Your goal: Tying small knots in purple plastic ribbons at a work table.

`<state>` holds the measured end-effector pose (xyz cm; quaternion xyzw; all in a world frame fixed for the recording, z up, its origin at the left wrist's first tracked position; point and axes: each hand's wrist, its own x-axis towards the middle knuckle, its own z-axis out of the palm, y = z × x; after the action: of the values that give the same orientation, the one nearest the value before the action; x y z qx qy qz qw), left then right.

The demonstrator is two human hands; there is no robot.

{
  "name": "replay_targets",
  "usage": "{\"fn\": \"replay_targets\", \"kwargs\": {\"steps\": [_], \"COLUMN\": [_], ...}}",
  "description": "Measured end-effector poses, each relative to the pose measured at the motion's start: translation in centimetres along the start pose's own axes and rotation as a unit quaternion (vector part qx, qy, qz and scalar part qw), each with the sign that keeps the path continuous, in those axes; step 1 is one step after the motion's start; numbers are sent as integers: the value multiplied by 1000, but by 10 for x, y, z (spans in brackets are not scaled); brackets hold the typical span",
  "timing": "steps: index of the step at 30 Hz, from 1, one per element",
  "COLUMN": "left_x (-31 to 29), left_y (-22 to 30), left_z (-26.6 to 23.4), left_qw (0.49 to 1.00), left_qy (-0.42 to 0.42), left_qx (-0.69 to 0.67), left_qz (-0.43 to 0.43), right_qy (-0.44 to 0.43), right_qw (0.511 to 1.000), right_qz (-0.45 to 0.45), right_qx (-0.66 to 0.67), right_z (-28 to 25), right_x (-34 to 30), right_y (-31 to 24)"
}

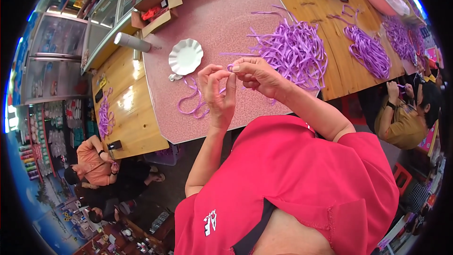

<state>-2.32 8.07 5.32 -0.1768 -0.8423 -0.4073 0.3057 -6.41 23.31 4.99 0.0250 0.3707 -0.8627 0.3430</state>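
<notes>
Over the pink tabletop (222,9) my two hands meet, fingertips almost touching. A small curl of purple ribbon (230,67) shows between them. My right hand (260,76) pinches it between thumb and forefinger. From the other side, my left hand (218,97) closes thumb and fingers on the ribbon; its exact hold is partly hidden. A loose purple ribbon loop (188,109) lies left of my left hand. Beyond my right hand spreads a big heap of purple ribbons (295,49). A white scalloped plate (186,57) sits past my left hand, a crumpled white scrap (175,77) beside it.
A grey cylinder (132,42) and an open cardboard box (158,13) stand at the far left. More ribbon bundles (368,49) lie on the wooden table to the right. People sit at work on both sides: one in orange (94,160), one in mustard (401,118).
</notes>
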Motion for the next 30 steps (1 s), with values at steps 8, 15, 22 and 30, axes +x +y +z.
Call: {"fn": "replay_targets", "kwargs": {"steps": [8,15,22,30], "left_x": [6,18,20,4], "left_y": [-7,-10,0,-20], "left_z": [-1,-12,-4,-20], "left_qw": [637,647,672,777], "left_qy": [6,-54,10,0], "left_qx": [-659,-624,-592,-454], "left_qz": [-399,-436,-445,-436], "right_qy": [-34,-98,-43,-46], "right_qw": [985,768,776,777], "right_qz": [-142,-419,-402,-333], "right_qx": [-94,-474,-484,-532], "right_z": [1,-1,-1,-23], "right_x": [4,10,6,13], "right_y": [5,-19,-23,-44]}}
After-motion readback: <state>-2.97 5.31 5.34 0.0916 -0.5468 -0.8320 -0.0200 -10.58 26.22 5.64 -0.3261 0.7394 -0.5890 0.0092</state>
